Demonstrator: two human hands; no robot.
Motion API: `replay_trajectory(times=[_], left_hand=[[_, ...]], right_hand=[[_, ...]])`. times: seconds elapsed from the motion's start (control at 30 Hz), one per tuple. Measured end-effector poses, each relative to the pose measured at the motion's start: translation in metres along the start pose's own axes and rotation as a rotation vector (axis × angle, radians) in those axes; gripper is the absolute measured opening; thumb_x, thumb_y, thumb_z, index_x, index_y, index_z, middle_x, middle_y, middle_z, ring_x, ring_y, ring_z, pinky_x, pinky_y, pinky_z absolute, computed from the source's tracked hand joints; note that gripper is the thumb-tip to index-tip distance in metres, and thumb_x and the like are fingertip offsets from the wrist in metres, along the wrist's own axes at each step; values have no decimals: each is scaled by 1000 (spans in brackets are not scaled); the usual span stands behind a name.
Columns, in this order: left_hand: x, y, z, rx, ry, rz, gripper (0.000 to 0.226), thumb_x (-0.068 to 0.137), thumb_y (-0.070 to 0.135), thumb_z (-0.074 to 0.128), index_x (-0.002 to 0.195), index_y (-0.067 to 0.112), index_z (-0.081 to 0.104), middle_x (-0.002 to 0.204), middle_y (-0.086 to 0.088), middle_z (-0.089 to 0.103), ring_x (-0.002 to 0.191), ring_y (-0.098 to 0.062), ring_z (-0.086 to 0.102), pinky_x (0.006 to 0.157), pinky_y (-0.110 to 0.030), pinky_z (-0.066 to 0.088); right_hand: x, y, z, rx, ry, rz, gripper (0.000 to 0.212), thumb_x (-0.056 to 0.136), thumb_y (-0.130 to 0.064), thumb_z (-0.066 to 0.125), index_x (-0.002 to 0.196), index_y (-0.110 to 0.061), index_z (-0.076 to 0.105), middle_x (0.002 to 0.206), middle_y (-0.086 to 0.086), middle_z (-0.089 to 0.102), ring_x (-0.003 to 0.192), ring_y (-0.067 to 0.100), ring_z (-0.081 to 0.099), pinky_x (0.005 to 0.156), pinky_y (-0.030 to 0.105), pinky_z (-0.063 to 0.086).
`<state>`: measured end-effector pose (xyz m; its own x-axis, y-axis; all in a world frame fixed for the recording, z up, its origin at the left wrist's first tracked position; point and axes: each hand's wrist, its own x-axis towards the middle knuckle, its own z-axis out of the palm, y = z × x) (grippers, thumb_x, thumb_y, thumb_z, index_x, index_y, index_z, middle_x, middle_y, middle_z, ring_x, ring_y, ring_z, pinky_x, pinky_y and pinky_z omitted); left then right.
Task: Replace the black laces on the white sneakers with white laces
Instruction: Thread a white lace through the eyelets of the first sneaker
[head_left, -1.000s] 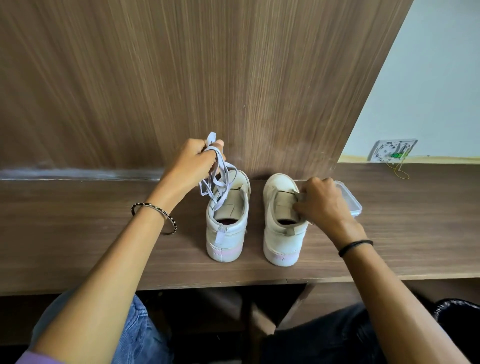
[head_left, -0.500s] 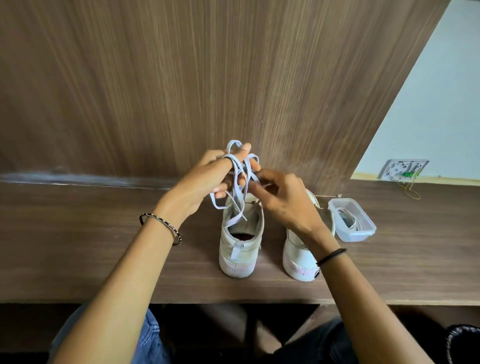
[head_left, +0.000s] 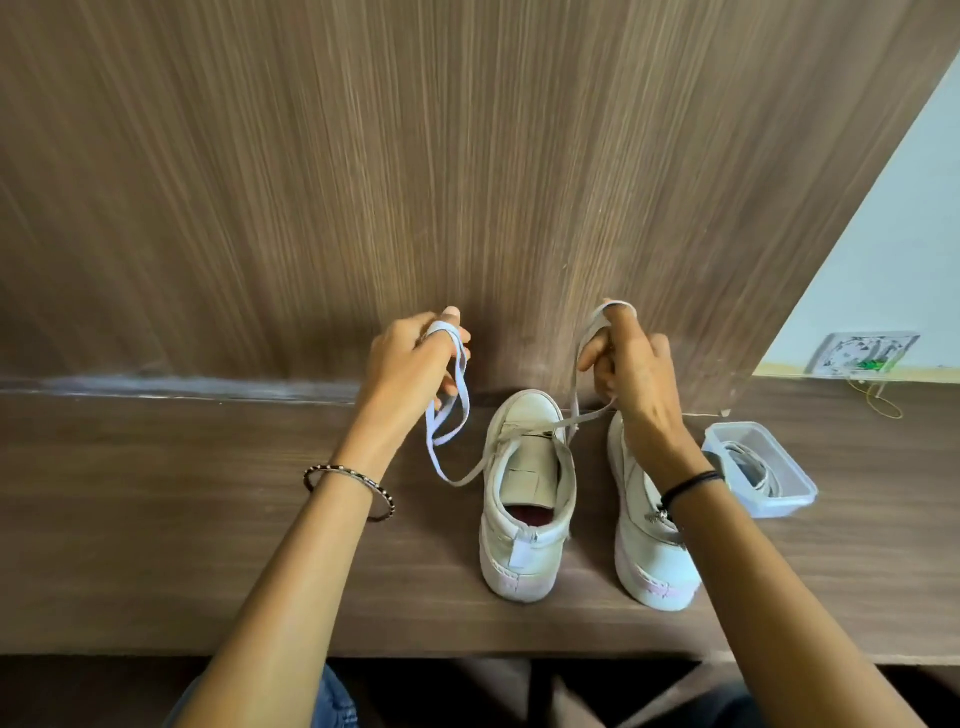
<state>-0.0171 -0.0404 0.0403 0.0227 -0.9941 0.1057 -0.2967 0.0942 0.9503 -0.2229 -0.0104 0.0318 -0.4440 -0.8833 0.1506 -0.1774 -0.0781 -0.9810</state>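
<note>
Head view: two white sneakers stand side by side on the brown wood bench, heels toward the camera, toes at the wood panel behind. The left sneaker is off-white with a pinkish sole edge at the heel, a heel tab, the tongue showing and a reddish insole inside. A flat white lace crosses the tongue near the toe end through the eyelets, and both ends rise to the hands. The left hand is raised left of that shoe, fingers curled on the lace; the lace wraps over a finger, hangs in loose loops below the hand and dips to the bench before entering the shoe. The right hand is raised above the toe of the right sneaker, pinching the other lace end, which loops over a fingertip. The right sneaker is partly hidden by the right forearm, and its eyelets cannot be made out. A bead bracelet sits on the left wrist and a black band on the right. A clear plastic tub sits just right of the right sneaker, open, with a pale coiled lace inside. A wall socket is at far right.
</note>
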Motion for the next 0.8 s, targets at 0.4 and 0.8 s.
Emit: replay_trajectory(times=[0.4, 0.8], left_hand=[[5, 4, 1, -551, -102, -197, 37, 109, 24, 43, 96, 1, 69, 65, -7, 60, 41, -12, 45, 40, -20, 37], [3, 22, 23, -1157, -58, -361, 43, 109, 22, 40, 90, -4, 68, 77, -16, 72, 61, -18, 70, 62, -25, 60]], right_hand=[[-6, 15, -7, -351, -23, -322, 31, 90, -26, 75, 115, -16, 59, 113, -4, 65, 102, 14, 61, 85, 29, 50], [-34, 6, 32, -194, -559, -363, 29, 88, -19, 81, 110, -17, 63, 103, -7, 73, 95, 3, 70, 85, 15, 53]])
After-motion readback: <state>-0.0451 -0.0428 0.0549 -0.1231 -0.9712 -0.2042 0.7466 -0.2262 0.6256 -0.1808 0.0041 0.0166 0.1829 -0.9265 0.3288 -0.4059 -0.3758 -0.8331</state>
